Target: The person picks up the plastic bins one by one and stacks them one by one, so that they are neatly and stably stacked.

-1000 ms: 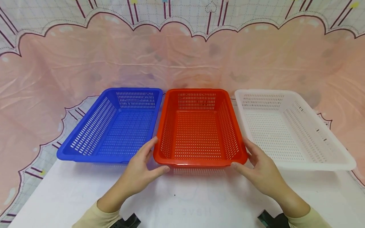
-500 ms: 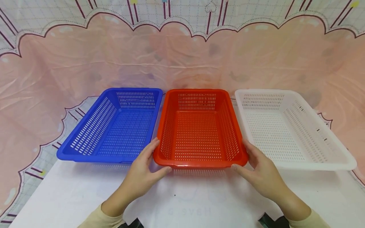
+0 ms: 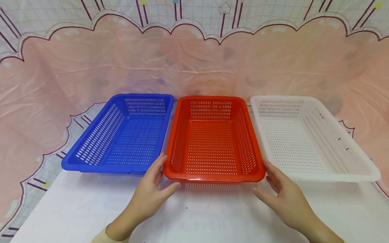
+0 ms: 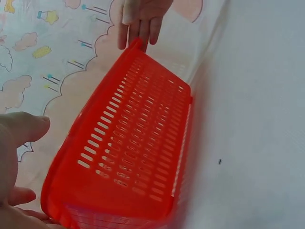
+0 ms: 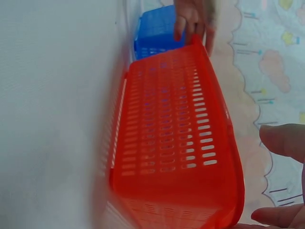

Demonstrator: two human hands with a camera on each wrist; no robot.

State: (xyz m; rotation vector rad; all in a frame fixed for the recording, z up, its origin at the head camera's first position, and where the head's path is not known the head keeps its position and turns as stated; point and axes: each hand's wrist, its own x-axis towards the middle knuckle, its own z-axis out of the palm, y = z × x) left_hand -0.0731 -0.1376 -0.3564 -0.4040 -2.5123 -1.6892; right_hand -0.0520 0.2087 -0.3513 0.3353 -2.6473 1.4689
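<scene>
A red perforated plastic basket (image 3: 212, 178) stands on the white tabletop between two others. My left hand (image 3: 148, 192) is at its near left corner, fingers extended along the outer side and thumb apart from the front rim. At the opposite near corner, my right hand (image 3: 288, 199) has its fingertips close to or touching the rim, its thumb also clear of it. Both wrist views show the thumbs lifted off the red basket's front wall (image 4: 128, 124). How firmly the fingers touch the sides is hidden.
On the left is a blue basket (image 3: 106, 168), close beside the red one. A white basket (image 3: 331, 177) stands to the right. Behind them hangs a pink cloud-patterned cloth (image 3: 209, 60). The white tabletop (image 3: 209, 212) extends in front.
The red basket has shifted slightly towards me. Both hands have drawn back a little, and the right thumb has come away from the front rim.
</scene>
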